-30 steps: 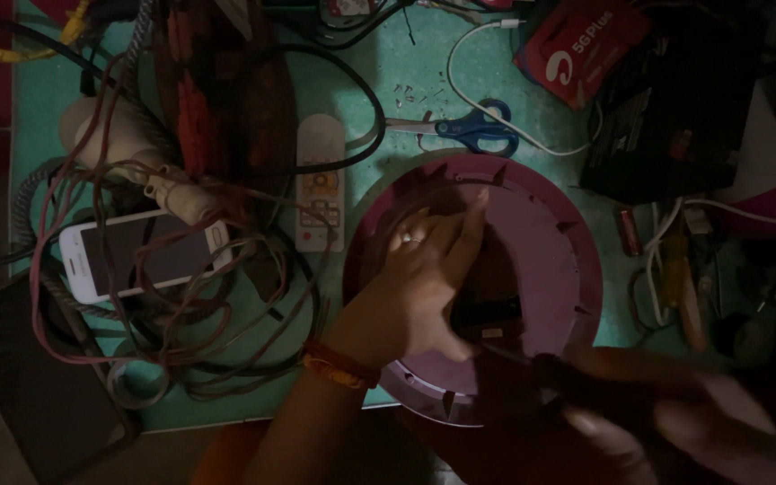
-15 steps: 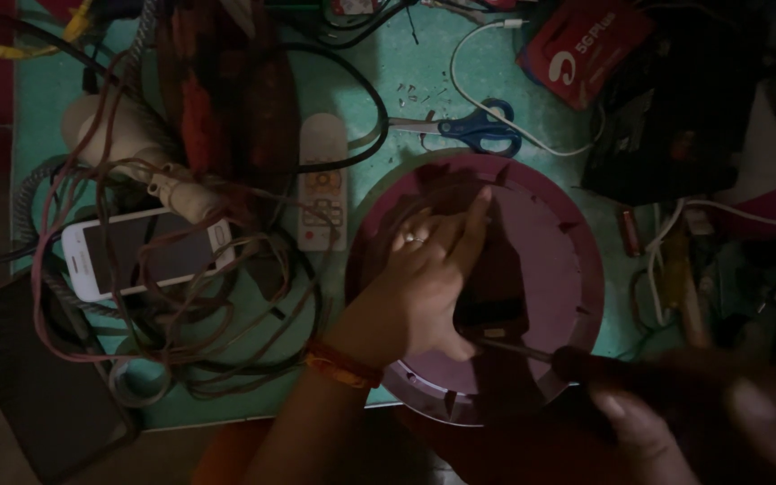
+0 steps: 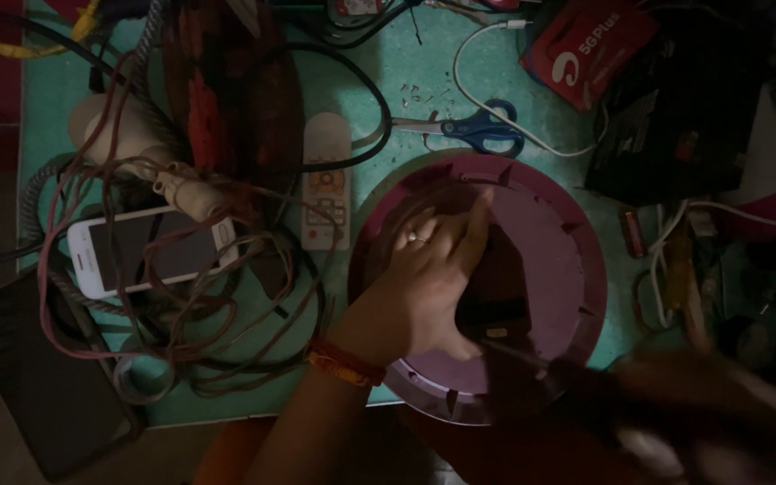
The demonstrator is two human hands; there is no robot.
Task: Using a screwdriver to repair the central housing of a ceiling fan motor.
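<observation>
- The right hand [image 3: 720, 422] is seen nearest, blurred at the lower right edge; a thin dark tool [image 3: 532, 357] is gripped in it, though how the fingers are closed around it cannot be told from the blur.
- The tool's tip is pointed into the middle of the round maroon casing [image 3: 550, 269], just beside the thumb of the left hand.
- The left hand [image 3: 428, 283] is laid flat on the casing, fingers [image 3: 473, 224] spread loosely and pressed down on it, nothing being clasped; a ring is worn on one finger and a red-and-yellow thread band [image 3: 345, 362] at the wrist.
- The casing is set on the green bench [image 3: 388, 63], its near rim hanging over the bench's front edge.
- To the left, a dark tablet [image 3: 42, 382] is seen at the bench corner, and a white phone [image 3: 150, 250] is buried under a tangle of reddish cables [image 3: 226, 341].
- A white remote control [image 3: 325, 180] is placed just beside the casing's left rim.
- Beyond the casing, blue-handled scissors [image 3: 478, 130] are lying near its far rim, crossed by a white cable [image 3: 469, 54].
- Farther off, a red packet [image 3: 599, 45] is leaned on a black box [image 3: 675, 117] at the right.
- Small loose screws [image 3: 419, 92] are scattered on the bench near the scissors.
</observation>
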